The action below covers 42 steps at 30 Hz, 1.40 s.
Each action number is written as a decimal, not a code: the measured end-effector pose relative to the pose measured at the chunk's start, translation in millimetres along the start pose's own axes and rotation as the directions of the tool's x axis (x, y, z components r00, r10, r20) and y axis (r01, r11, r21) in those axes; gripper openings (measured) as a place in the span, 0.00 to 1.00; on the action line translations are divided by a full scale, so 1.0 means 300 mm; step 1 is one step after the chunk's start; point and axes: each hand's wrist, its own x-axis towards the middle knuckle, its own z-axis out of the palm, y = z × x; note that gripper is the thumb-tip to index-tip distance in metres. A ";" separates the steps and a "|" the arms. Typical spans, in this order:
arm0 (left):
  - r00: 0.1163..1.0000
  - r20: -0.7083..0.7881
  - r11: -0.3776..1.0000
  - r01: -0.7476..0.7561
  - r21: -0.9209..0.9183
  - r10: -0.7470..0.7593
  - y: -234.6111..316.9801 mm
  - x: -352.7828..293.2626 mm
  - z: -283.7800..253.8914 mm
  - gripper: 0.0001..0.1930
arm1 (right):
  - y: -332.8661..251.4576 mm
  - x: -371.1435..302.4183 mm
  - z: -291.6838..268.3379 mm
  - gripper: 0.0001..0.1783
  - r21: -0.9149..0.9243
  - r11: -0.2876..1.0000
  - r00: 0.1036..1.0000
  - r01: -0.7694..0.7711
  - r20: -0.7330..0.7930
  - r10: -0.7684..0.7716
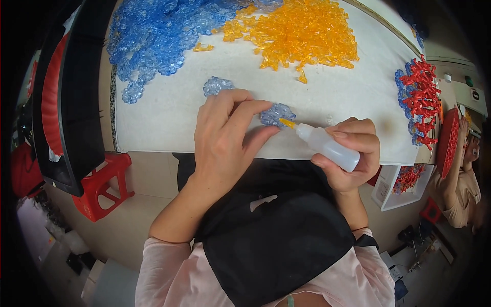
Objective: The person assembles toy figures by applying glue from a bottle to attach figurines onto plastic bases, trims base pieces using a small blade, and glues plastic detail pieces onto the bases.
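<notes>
Near the front edge of the white table lies a pale blue, translucent, bumpy plastic piece (276, 113). My left hand (225, 125) steadies it, index finger and thumb closed at its left side. A small white squeeze bottle (332, 147) with a yellow nozzle is gripped in my right hand (358, 148). The bottle is tilted, and its nozzle tip meets the right side of the piece or hovers just over it; I cannot tell which. Just beyond my left knuckles sits another pale blue translucent piece (217, 85), partly hidden by the hand.
A heap of blue translucent pieces (158, 41) covers the far left of the table (169, 120), beside a heap of orange ones (307, 36). Red figures on blue pieces (419, 100) stand at the right edge. A red stool (105, 187) is at left; another person (458, 189) sits far right.
</notes>
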 end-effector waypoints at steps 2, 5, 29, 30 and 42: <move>1.000 0.025 1.000 0.006 0.010 -0.006 0.001 0.001 -0.003 0.20 | 0.000 0.004 0.008 0.25 -0.021 1.000 1.000 0.009 0.002 -0.009; 1.000 -0.006 1.000 -0.011 -0.005 0.011 -0.002 -0.001 0.005 0.19 | 0.000 0.004 0.014 0.25 -0.054 0.998 1.000 0.023 -0.002 -0.024; 1.000 -0.018 1.000 -0.018 -0.002 0.018 -0.003 -0.004 0.008 0.19 | -0.008 -0.001 0.021 0.25 -0.129 0.991 0.998 0.035 0.049 -0.029; 1.000 -0.018 1.000 -0.018 -0.003 0.018 -0.003 -0.003 0.008 0.19 | -0.010 -0.003 0.019 0.25 -0.134 0.991 0.997 0.027 0.071 -0.017; 1.000 -0.012 1.000 -0.008 0.007 0.008 0.005 0.001 -0.001 0.19 | 0.005 -0.010 -0.009 0.25 0.021 0.999 0.999 -0.036 -0.033 0.036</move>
